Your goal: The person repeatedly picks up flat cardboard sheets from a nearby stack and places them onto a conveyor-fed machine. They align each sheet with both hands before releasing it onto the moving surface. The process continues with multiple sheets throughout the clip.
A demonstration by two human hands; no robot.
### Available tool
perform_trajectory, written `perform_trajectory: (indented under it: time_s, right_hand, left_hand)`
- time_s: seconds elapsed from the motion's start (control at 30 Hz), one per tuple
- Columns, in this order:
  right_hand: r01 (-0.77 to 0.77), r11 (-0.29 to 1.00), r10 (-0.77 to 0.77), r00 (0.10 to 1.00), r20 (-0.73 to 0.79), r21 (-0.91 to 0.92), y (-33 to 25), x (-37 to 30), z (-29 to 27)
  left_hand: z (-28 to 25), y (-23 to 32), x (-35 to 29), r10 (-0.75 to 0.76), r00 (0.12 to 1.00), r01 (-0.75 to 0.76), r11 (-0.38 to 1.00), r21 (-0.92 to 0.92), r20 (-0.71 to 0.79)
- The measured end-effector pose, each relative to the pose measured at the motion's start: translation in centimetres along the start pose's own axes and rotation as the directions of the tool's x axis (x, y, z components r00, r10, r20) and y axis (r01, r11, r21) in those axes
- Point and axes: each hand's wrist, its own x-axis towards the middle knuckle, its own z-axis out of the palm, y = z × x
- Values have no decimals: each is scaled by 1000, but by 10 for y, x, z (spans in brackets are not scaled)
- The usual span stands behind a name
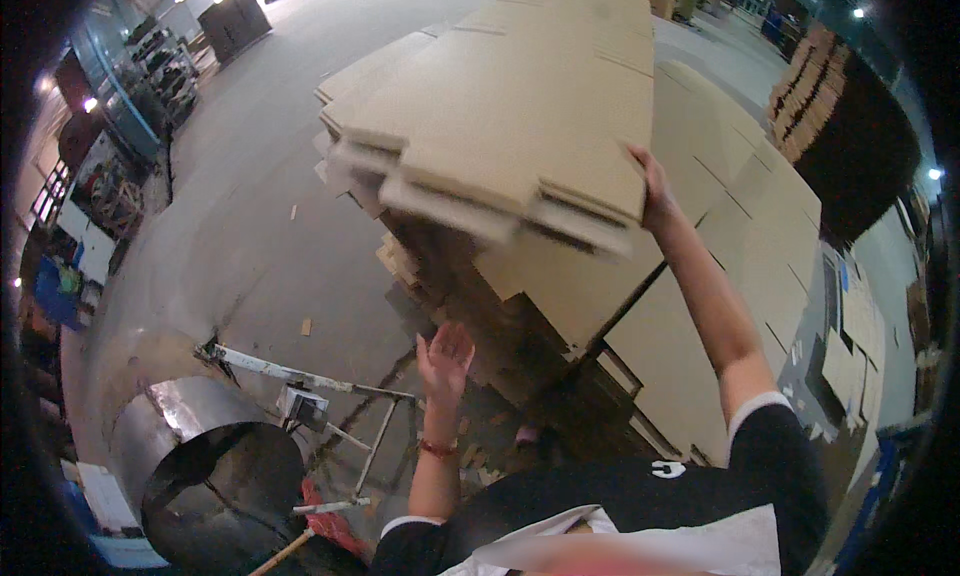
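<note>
Head view | right hand (655, 191) grips flat corrugated cardboard sheets (500, 126) | left hand (445, 361) open

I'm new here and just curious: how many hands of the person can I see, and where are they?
2. The right hand grips the edge of the raised cardboard sheets; the left hand is open below them, touching nothing.

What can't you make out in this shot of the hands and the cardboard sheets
- Right hand, head view: its fingers go behind the edge of the lifted cardboard sheets, so the grip is hidden.
- The sheets' near edges are motion-blurred; their count is unclear.
- Left hand: open and empty, below the sheets.
- The cardboard stack underneath is partly covered by the lifted sheets.
</note>
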Motion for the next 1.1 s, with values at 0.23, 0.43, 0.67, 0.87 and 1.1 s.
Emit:
perform_trajectory:
  time_s: [0.23, 0.43, 0.67, 0.87, 1.1]
  right_hand:
    - [-114, 989, 118, 992, -50, 91, 16, -210, -141]
    - [9, 991, 41, 929, -369, 133, 105, -321, -216]
    - [-52, 953, 144, 945, -294, 299, 105, -440, -199]
    - [-12, 908, 93, 980, -174, 419, 114, -491, -236]
    - [-122, 690, -150, 940, -306, -713, 112, -517, -284]
  left_hand:
    - [-12, -24, -1, 33, 938, 14, 991, -132, 346]
    - [-56, -33, -133, -79, 992, 68, 992, 111, 99]
    - [-25, -27, -234, -147, 981, 85, 911, 404, 124]
    - [75, -59, -258, -236, 916, 17, 831, 557, 324]
    - [212, -163, -272, -291, 728, -168, 802, 574, 621]
